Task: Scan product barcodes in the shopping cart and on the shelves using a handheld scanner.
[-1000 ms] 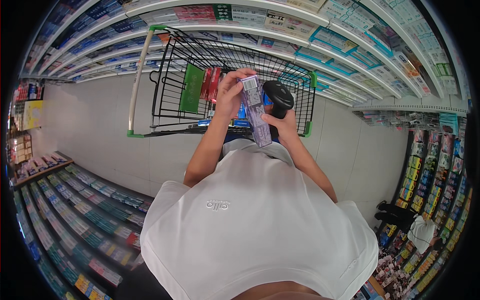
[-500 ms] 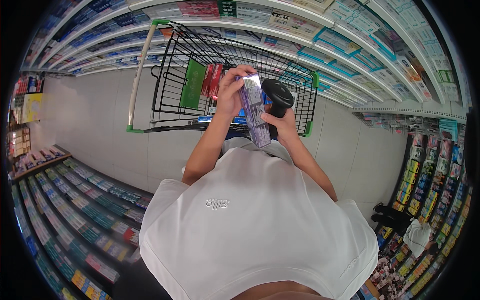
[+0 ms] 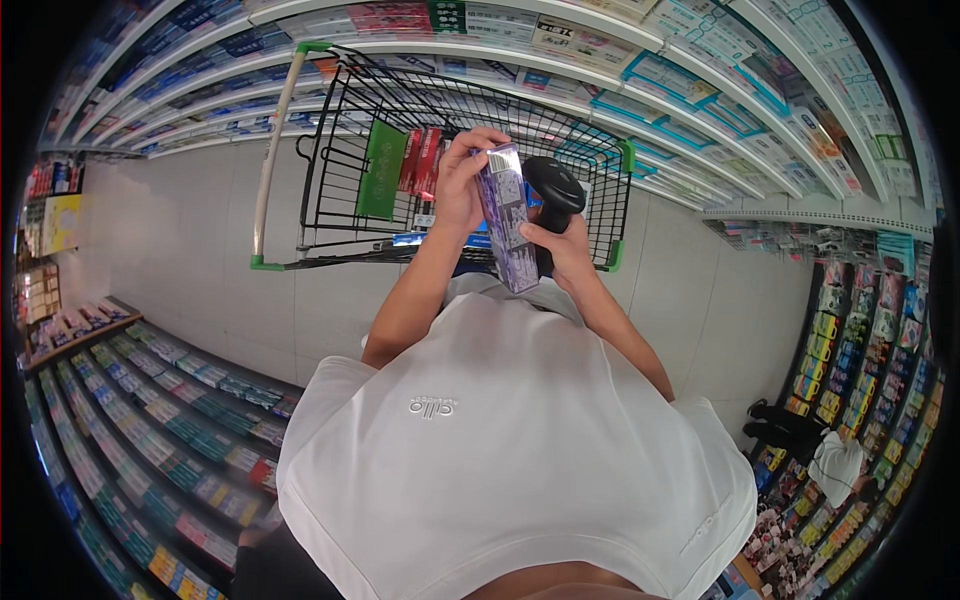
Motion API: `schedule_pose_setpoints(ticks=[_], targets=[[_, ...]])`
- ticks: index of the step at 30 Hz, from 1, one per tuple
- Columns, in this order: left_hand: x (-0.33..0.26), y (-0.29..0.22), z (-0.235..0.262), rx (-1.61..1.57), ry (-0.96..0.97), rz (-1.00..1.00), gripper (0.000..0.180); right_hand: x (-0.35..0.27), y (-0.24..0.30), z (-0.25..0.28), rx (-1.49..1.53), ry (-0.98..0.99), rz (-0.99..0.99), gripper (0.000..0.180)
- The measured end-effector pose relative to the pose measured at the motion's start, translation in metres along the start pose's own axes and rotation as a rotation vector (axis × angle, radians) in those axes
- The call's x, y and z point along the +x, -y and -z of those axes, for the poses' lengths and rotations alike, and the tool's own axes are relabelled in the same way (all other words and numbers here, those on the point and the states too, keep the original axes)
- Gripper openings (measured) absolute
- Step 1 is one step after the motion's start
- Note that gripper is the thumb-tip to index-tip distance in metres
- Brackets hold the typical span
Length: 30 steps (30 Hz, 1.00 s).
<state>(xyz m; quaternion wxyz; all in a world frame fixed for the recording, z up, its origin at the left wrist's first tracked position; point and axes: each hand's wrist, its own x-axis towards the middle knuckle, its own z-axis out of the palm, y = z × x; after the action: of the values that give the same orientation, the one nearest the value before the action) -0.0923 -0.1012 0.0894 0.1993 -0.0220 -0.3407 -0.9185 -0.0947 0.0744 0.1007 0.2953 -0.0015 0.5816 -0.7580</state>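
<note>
Behind everything, in the upper centre of the frame, a black wire shopping trolley (image 3: 340, 150) with green corner trim and a pale handle bar, a green tag and some red packets hanging or lying inside it. Along the upper rim, and again down the lower left, long white store shelves (image 3: 700, 60) packed with small boxed goods. In the lower half, a white T-shirt (image 3: 520, 450).

Just above that shirt, at centre frame, a slim purple-and-white printed carton (image 3: 503, 222), upright with its long axis running top to bottom, leaning slightly rightward at the foot. Top end pinched by the left hand (image 3: 462, 185), fingers curled over the upper left edge. Lower right edge touched by the thumb side of the right hand (image 3: 566, 255), closed round the grip of a black handheld barcode scanner (image 3: 553, 190). Scanner head just to the right of the carton's upper half, near but apart from it; facing direction hard to tell. Both hands equally close to the carton, left above, right below and beside.
</note>
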Motion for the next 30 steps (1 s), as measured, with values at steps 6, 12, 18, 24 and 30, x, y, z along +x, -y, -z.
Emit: schedule_pose_setpoints(ticks=[6,12,18,24,30], targets=[[0.003,0.003,0.0,-0.015,-0.018,-0.001,0.009,0.002,0.003,-0.001,0.031,0.011,-0.015,0.031],[0.006,0.004,0.001,-0.021,-0.038,-0.018,0.009,0.004,0.006,-0.002,0.015,0.005,-0.014,0.031],[0.008,-0.002,0.008,-0.09,0.027,0.008,0.014,0.008,0.006,-0.003,0.016,0.024,-0.01,0.032],[0.006,-0.005,0.01,0.03,0.056,-0.041,0.019,0.011,0.008,0.001,-0.031,0.095,-0.021,0.039],[0.003,-0.012,0.002,0.03,0.059,-0.053,0.017,0.009,0.008,-0.001,-0.031,0.096,0.014,0.04]])
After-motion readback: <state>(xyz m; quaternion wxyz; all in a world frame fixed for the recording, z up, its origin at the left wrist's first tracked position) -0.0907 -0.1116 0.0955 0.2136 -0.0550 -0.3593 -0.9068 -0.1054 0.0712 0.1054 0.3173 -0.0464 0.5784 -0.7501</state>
